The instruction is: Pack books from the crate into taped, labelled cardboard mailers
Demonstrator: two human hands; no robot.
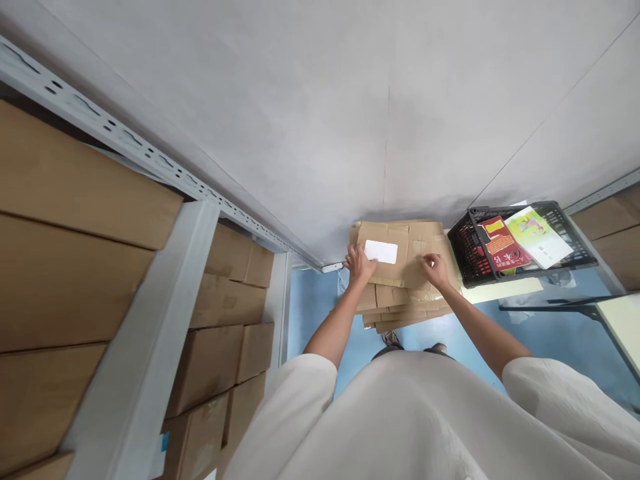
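Note:
A stack of flattened cardboard boxes (400, 267) lies against the white wall, above the blue floor. The top sheet carries a white label (381, 251). My left hand (359, 264) rests on the stack's left edge, fingers curled over the cardboard beside the label. My right hand (435, 269) presses on the top sheet toward its right side, fingers bent against it. Both arms reach forward out of white sleeves.
A black plastic crate (470, 257) holding a red book (503, 245) and a white-green booklet (537, 237) stands right of the stack. Grey metal shelving (145, 347) on the left is packed with brown cartons (65, 267). More shelving and cartons show at the far right.

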